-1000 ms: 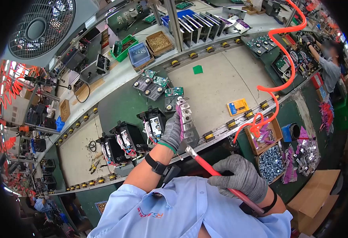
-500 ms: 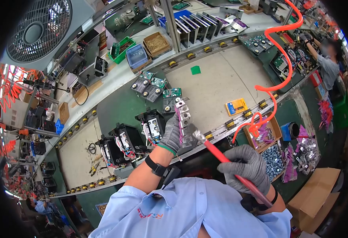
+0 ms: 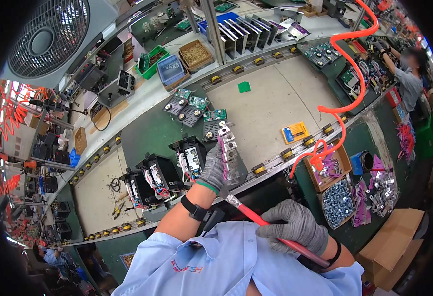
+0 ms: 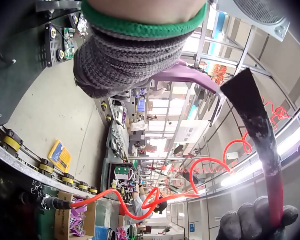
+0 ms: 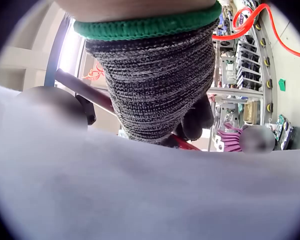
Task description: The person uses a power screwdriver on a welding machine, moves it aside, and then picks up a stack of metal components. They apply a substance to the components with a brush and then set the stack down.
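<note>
Beige conveyor bench [image 3: 275,106]: green square [image 3: 244,87] lying up top, yellow card [image 3: 295,132] below it, circuit boards [image 3: 191,106] off left.

head: down over bench [image 3: 271,98] | wrists: close (both show red cable [image 4: 275,200])

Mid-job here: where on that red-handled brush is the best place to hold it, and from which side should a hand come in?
Hold the red-handled brush on the bare red handle, roughly where the right hand grips it now, coming from the person's right. The bristle end points up-left toward the metal part held by the left hand, so that end is probably best left free.
</note>
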